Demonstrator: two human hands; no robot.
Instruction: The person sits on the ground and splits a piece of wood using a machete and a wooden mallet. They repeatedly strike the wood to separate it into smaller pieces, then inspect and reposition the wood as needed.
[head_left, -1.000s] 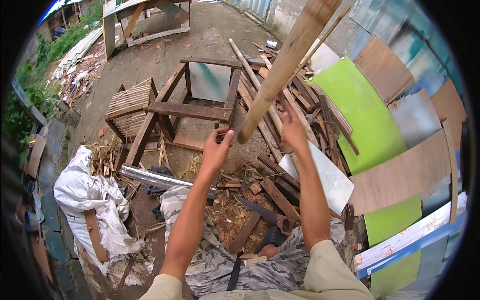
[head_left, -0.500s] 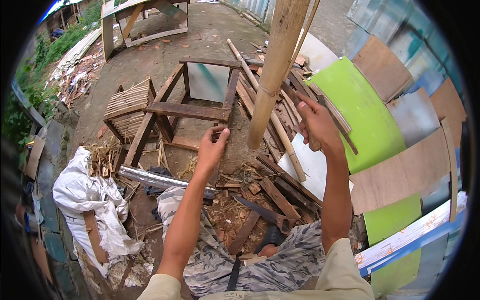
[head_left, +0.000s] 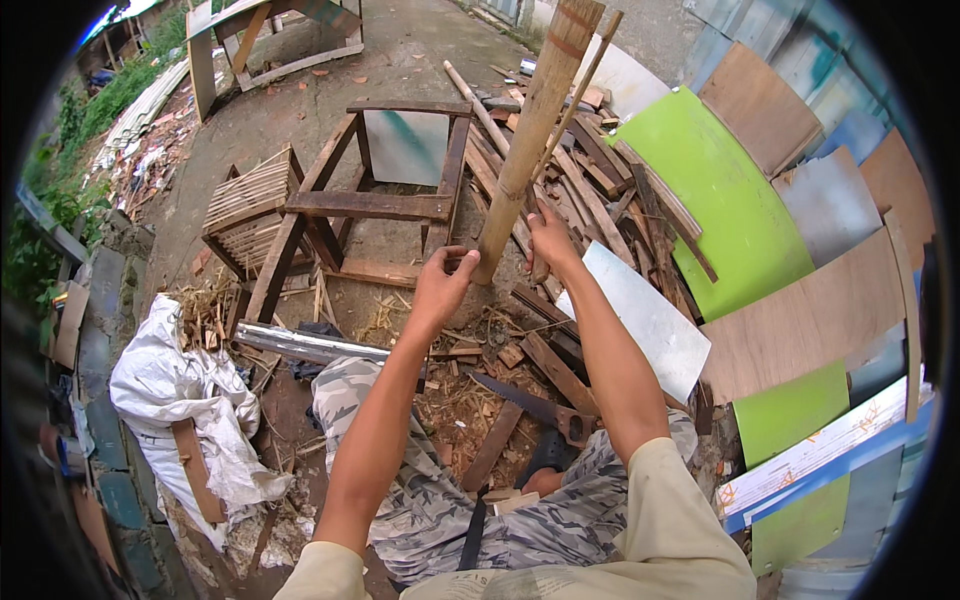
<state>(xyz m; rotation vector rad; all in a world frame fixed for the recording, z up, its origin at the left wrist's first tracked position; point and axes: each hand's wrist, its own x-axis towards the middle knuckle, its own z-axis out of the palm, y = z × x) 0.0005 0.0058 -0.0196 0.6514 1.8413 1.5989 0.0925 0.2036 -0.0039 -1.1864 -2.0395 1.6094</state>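
My left hand [head_left: 447, 286] is at the near end of the wooden frame [head_left: 370, 205], thumb and fingers pinched together. What they hold is too small to make out. Just right of its thumb is the lower end of a bamboo pole [head_left: 520, 160]; whether they touch I cannot tell. My right hand [head_left: 552, 240] is closed round a brown wooden handle [head_left: 541, 270], just right of the pole. The far end of that tool is hidden behind the pole. A handsaw [head_left: 535, 406] lies by my foot, among wood scraps.
A slatted wooden crate [head_left: 250, 212] stands left of the frame, behind a white sack [head_left: 175, 375]. Planks [head_left: 600, 195] are piled beyond my right hand. Green panels [head_left: 720, 190] and plywood sheets [head_left: 810, 330] lean along the right side. A pale sheet [head_left: 640, 320] lies near my right forearm.
My right hand has moved left and inward with the handle, close to the pole. My left hand has shifted slightly right. The pole appears further left and its upper end now shows.
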